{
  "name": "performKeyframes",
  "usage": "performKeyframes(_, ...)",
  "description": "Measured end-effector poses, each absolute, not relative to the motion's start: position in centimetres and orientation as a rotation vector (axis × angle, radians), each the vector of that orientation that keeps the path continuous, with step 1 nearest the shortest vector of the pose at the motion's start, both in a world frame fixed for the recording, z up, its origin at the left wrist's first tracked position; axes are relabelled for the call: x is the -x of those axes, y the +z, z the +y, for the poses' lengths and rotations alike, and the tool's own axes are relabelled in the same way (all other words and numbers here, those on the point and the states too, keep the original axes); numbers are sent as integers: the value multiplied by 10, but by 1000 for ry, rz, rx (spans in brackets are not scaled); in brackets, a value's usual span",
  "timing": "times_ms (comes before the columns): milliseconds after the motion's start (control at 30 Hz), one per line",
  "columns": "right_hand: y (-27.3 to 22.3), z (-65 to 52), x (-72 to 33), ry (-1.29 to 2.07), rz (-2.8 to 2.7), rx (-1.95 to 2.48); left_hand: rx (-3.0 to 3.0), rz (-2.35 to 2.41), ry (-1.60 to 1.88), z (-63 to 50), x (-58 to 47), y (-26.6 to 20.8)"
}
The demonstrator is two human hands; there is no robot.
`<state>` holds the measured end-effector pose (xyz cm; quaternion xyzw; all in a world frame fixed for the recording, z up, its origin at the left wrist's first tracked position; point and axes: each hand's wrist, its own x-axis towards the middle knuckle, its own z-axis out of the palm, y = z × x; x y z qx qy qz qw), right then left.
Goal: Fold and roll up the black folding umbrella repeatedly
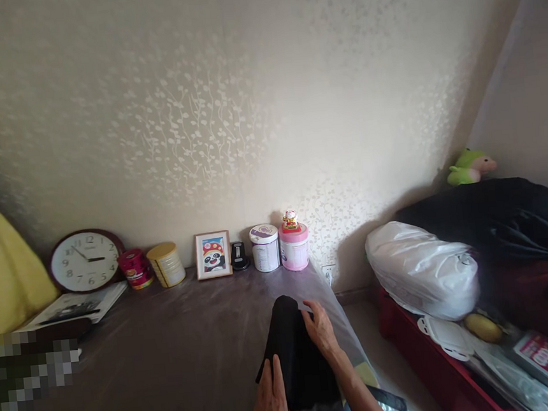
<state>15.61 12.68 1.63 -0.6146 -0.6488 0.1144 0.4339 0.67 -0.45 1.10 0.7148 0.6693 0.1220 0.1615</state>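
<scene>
A long piece of folded black cloth (299,357) lies on the grey-brown covered tabletop, close to its right edge. Its far end is rounded, and I cannot tell what kind of garment or fabric it is. My left hand (271,394) rests along the cloth's left side with the fingers stretched out flat. On the other side, my right hand (319,329) touches the cloth near its far right edge, fingers slightly bent and apart. The near end of the cloth runs down between my forearms, and a greyish piece shows there.
Along the wall stand a clock (87,261), a red tin (136,269), a yellow-lidded can (167,266), a framed panda picture (213,255), a white tub (265,250) and a pink tub (295,251) bearing a cat figurine. Right of the gap, a red box (410,340) has a white bag (421,269) on it.
</scene>
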Motion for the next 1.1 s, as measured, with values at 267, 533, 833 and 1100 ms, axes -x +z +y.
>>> performKeyframes(267, 13, 90, -179, 560, -1422, 1651, -2071, 1851, 394, -10, -1, 12)
performKeyframes(533, 17, 73, -172, 571, -1454, 1701, -2034, 1865, 399, -16, -6, 33)
performKeyframes(833, 29, 61, -163, 445, -1603, 1802, -1988, 1807, 558, -14, -1, 22)
performKeyframes(1100, 41, 70, -149, 611, -1582, 1624, -1931, 1679, 752, -8, 9, 13)
